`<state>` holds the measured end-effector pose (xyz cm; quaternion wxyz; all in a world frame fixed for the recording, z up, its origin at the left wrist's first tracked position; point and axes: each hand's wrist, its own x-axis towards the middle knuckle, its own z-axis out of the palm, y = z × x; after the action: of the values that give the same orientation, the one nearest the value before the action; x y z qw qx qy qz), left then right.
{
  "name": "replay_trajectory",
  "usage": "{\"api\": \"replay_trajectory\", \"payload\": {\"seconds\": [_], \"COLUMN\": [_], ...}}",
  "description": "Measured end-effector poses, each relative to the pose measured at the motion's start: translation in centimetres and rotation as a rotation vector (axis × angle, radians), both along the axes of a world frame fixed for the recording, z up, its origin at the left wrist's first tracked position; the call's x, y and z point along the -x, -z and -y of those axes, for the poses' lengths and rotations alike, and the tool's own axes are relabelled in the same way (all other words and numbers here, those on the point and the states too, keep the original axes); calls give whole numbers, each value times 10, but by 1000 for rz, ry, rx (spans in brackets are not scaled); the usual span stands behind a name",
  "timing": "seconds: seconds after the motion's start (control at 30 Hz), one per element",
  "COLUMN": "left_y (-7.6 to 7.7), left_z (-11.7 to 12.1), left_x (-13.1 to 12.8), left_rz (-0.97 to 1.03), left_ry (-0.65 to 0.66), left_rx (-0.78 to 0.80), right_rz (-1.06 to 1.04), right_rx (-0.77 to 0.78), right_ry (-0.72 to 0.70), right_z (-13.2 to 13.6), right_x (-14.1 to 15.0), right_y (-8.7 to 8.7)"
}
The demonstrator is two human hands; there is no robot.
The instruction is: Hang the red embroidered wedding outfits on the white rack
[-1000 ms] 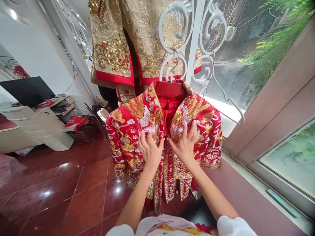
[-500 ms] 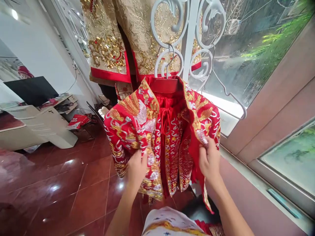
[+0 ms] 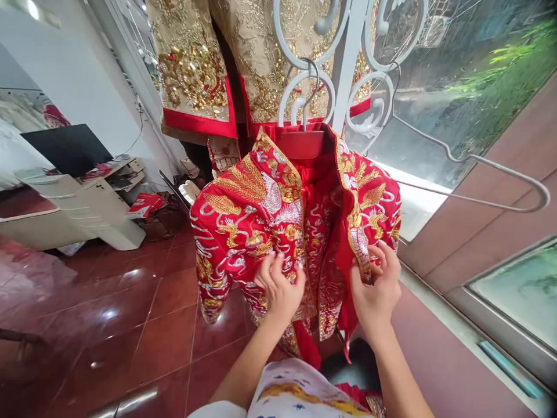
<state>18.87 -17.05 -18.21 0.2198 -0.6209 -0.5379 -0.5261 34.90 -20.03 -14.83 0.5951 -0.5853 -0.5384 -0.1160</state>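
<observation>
A red jacket with gold and silver embroidery hangs on a red hanger in front of me. My left hand lies against its left front panel, fingers spread on the cloth and thumb apart near the opening's edge. On the other side, my right hand holds the jacket's right front edge between thumb and fingers, pulling it outward. Through the gap show the red lining and another embroidered red layer inside.
The hanger's hook hangs on a white scrolled metal rack. Behind hangs a gold beaded garment with red trim. A bare wire hanger juts out at right, before the window. At left are a desk and a dark monitor.
My left hand has shifted right and loosened its grasp, now lying on the panel. The left panel has swung inward, narrowing the opening. My right hand still holds the right edge.
</observation>
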Motion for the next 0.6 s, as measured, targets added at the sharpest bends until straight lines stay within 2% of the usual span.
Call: {"api": "replay_trajectory", "payload": {"seconds": [0.07,0.13,0.2,0.3,0.37,0.43,0.53,0.6], "left_y": [-6,-8,-6,2,4,0,-10,-12], "left_z": [2,-10,-27,-42,-35,-18,5,4], "left_x": [-21,-34,-33,-7,14,25,18,3], "left_rz": [-66,-95,-70,15,19,-42,-145,-107], "left_ry": [100,113,-2,-130,-96,-28,43,115], "left_rx": [-125,-84,14,151,286,466,640,671], "right_rz": [99,184,215,221,239,301,476,604], "right_rx": [-25,-15,20,128,217,259,192,128], "right_ry": [5,-5,11,35,1,-61,-192,-304], "right_z": [3,8,13,21,24,26,17,0], "right_x": [3,5,4,-7,-14,-16,0,20], "right_y": [0,-2,-6,-12,-18,-25,-35,-38]}}
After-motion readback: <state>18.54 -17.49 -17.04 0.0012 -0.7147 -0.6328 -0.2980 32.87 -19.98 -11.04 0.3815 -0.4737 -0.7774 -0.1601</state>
